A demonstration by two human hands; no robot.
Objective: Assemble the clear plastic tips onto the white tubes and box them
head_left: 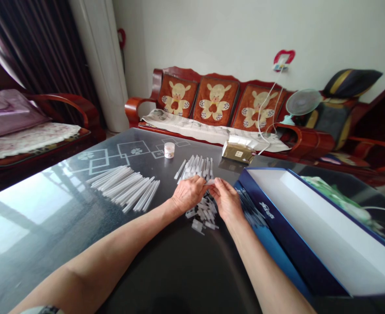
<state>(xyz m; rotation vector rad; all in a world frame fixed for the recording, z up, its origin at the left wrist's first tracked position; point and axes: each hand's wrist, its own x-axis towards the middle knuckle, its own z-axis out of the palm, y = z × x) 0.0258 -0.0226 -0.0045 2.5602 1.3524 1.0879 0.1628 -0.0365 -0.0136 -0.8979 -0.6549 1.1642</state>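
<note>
Over the dark table, my left hand and my right hand meet with their fingertips close together. Between them shows a small whitish translucent plastic piece, pinched by both hands; its exact kind is hard to make out. Just beyond the hands lies a group of white plastic tubes, side by side and pointing away. Beneath the hands is a loose heap of short translucent plastic pieces, partly hidden by the fingers. Left of my hands, a larger pile of long white tubes is spread out.
A long blue box with a white inside stands at the right, near my right forearm. Further back are a small white lidded jar and a tissue box. Beyond the table stands a wooden sofa with bear cushions.
</note>
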